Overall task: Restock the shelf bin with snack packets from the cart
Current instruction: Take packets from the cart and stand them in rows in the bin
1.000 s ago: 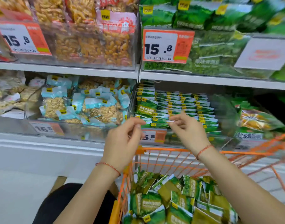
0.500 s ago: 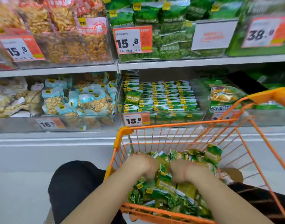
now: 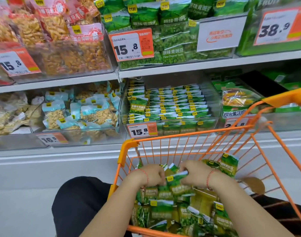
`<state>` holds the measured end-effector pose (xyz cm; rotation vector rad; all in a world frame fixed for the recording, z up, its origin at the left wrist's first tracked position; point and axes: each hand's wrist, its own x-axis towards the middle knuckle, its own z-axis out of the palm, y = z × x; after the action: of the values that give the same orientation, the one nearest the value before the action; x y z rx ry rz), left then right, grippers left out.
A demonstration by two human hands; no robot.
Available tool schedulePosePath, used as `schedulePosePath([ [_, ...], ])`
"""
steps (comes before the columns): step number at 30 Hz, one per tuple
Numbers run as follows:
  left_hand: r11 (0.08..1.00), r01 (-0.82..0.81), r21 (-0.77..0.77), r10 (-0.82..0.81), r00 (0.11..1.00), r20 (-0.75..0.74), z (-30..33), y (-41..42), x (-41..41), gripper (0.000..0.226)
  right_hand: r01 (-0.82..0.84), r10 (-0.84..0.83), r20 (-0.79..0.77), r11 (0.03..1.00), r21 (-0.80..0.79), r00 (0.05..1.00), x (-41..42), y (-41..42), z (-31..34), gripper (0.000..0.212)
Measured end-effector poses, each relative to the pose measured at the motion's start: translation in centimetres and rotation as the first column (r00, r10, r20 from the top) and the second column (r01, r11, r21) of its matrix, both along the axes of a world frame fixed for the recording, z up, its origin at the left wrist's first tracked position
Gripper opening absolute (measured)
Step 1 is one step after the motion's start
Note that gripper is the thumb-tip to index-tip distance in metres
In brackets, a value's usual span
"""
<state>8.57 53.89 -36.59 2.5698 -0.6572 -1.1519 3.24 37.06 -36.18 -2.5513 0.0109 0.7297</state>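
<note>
inside the orange wire cart (image 3: 213, 134), low in the head view, two hands work in a heap of green snack packets (image 3: 165, 211). the left hand (image 3: 151, 175) is curled with its fingers down among the packets, and the right hand (image 3: 193, 175) is curled just beside it; together they pinch a small bunch of packets (image 3: 176, 181) between them, though how many are in that bunch cannot be told. each wrist wears one thin red string, two in all. the loose packets in the cart are too many and too overlapped to count; one packet (image 3: 229, 164) stands tilted against the far right of the heap. beyond the cart's front rim, on the lower shelf, the clear shelf bin (image 3: 172, 127) holds the same green packets standing on edge in about four neat rows, with one packet (image 3: 137, 106) upright facing forward at the left. the bin carries one orange price tag (image 3: 142, 131) reading 15.8. to its left, a second clear bin (image 3: 74, 134) holds pale blue nut packets in a loose pile. on the upper shelf, larger green bags (image 3: 170, 31) sit behind another 15.8 tag, and bags of golden snacks (image 3: 61, 48) fill the left. six price tags with figures show in all, plus one white sign (image 3: 218, 35).
</note>
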Motion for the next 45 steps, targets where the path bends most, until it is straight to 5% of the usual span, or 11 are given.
schedulePosePath([
  [3,0.921,-0.283,-0.268,0.292,0.956,-0.006,0.5,0.3,0.5,0.020,0.128,-0.165,0.168,0.969,0.212,0.972,0.1,-0.7,1.0,0.016],
  [7,0.618,-0.594,-0.515,0.515,0.801,-0.307,2.0,0.3,0.4,0.018,0.249,-0.376,0.212,0.854,0.458,0.902,0.5,-0.7,0.8,0.028],
  [12,0.501,-0.672,-0.546,0.434,0.741,-0.513,1.8,-0.2,0.3,0.014,0.388,-0.537,0.025,0.641,0.662,0.843,0.7,-0.7,0.6,0.010],
  [15,0.437,-0.742,-0.509,0.466,0.670,-0.578,1.8,-0.7,0.3,0.023,0.419,-0.526,-0.016,0.658,0.626,0.850,0.4,-0.4,0.8,0.007],
  [16,0.457,-0.755,-0.469,0.502,0.655,-0.565,1.5,-0.7,0.4,0.031,0.446,-0.548,-0.024,0.654,0.611,0.836,0.4,-0.3,1.0,0.007],
  [18,0.732,-0.576,-0.364,0.474,0.814,-0.335,0.5,-0.3,0.5,0.040,0.508,-0.586,-0.071,0.628,0.590,0.807,0.6,-0.6,1.0,0.016],
  [20,0.992,-0.109,-0.065,0.104,0.992,-0.069,-0.7,0.1,0.3,0.037,0.569,-0.614,-0.131,0.602,0.560,0.779,0.8,-0.8,1.0,0.037],
  [23,0.941,0.247,0.232,-0.221,0.967,-0.129,-0.7,0.2,-0.8,0.035,0.682,-0.659,-0.283,0.487,0.546,0.697,0.9,-0.8,1.0,0.039],
  [28,0.924,0.250,0.290,-0.190,0.957,-0.218,-0.2,0.1,-1.4,0.039,0.758,-0.651,-0.488,0.217,0.614,0.582,0.5,-1.0,1.1,0.021],
  [35,0.980,-0.181,-0.081,0.171,0.979,-0.114,0.8,0.9,0.2,0.019,0.684,-0.625,-0.488,0.103,0.722,0.610,0.5,-1.3,1.4,0.015],
  [45,0.523,-0.773,-0.358,0.527,0.624,-0.577,3.1,0.2,0.0,0.047,0.559,-0.572,-0.361,0.213,0.801,0.736,0.6,-0.4,2.0,0.044],
])
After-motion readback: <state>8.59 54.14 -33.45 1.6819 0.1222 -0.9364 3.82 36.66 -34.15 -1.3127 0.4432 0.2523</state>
